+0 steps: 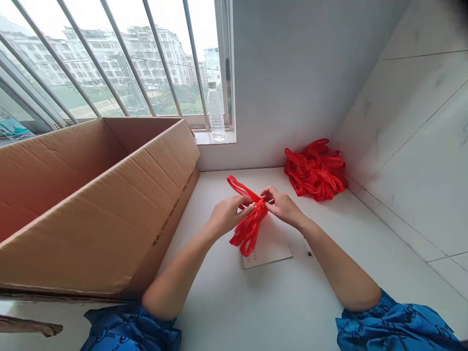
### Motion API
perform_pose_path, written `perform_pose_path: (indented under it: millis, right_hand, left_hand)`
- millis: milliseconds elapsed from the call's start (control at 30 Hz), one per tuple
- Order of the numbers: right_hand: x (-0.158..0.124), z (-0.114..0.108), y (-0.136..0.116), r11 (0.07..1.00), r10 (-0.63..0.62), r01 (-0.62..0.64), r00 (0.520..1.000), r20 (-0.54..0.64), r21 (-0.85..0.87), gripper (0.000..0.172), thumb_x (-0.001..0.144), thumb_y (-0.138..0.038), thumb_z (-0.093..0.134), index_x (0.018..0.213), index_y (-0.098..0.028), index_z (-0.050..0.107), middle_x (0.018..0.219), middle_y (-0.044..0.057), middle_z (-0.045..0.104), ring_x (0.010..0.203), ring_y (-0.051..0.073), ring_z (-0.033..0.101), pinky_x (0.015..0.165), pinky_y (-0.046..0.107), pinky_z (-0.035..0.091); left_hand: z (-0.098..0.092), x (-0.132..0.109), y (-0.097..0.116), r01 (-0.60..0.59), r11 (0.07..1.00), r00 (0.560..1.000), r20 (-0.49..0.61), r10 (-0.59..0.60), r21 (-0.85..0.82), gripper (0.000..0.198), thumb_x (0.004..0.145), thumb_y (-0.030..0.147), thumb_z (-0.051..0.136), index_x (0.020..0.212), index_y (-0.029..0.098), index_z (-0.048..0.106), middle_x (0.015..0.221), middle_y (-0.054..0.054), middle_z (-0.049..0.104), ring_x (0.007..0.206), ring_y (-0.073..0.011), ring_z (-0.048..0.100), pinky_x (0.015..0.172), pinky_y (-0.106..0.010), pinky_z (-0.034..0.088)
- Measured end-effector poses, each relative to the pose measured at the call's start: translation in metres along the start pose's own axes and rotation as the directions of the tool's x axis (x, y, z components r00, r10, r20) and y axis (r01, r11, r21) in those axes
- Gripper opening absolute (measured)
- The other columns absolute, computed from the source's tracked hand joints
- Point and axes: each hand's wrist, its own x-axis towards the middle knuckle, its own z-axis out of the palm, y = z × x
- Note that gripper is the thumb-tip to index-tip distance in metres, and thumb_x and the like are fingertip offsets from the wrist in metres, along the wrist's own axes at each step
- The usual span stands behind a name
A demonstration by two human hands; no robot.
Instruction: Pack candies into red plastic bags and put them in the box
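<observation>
Between my two hands is a red plastic bag, bunched and knotted near its middle, with a loop sticking up to the left and loose folds hanging below. My left hand pinches it from the left, beside the knot. On the other side, the fingers of my right hand are closed on the bag at the knot. Under the hanging folds lies a flat white box or booklet with small print, partly covered by the bag.
A large open cardboard box stands at the left. Several crumpled red plastic bags are heaped by the wall at the back right. A clear bottle stands on the windowsill. A small black-tipped item lies near my right forearm on the white tabletop.
</observation>
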Motion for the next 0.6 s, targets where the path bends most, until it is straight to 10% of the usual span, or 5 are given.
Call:
perform_pose_path:
  millis: [367, 600]
  right_hand:
    - [-0.014, -0.011, -0.032, 0.954, -0.137, 0.136, 0.990, 0.019, -0.269, 0.013, 0.093, -0.032, 0.059, 0.100, -0.025, 0.068, 0.094, 0.001, 0.072, 0.081, 0.017, 0.064, 0.066, 0.027, 0.043]
    - [-0.016, -0.056, -0.015, 0.880, -0.099, 0.006, 0.980, -0.170, -0.474, 0.026, 0.093, -0.036, 0.056, 0.071, -0.023, 0.057, 0.071, 0.000, 0.068, 0.058, 0.016, 0.057, 0.052, 0.028, 0.032]
  left_hand:
    - [-0.001, -0.005, 0.001, -0.014, 0.998, 0.999, -0.028, 0.016, 0.064, 0.013, 0.092, 0.031, 0.058, 0.092, 0.025, 0.070, 0.090, 0.002, 0.076, 0.075, -0.0153, 0.066, 0.067, -0.027, 0.047]
    - [-0.048, -0.008, -0.015, 0.101, 0.968, 0.978, -0.202, -0.053, 0.232, 0.017, 0.091, 0.032, 0.058, 0.082, 0.025, 0.069, 0.079, 0.003, 0.074, 0.067, -0.0153, 0.063, 0.058, -0.026, 0.041]
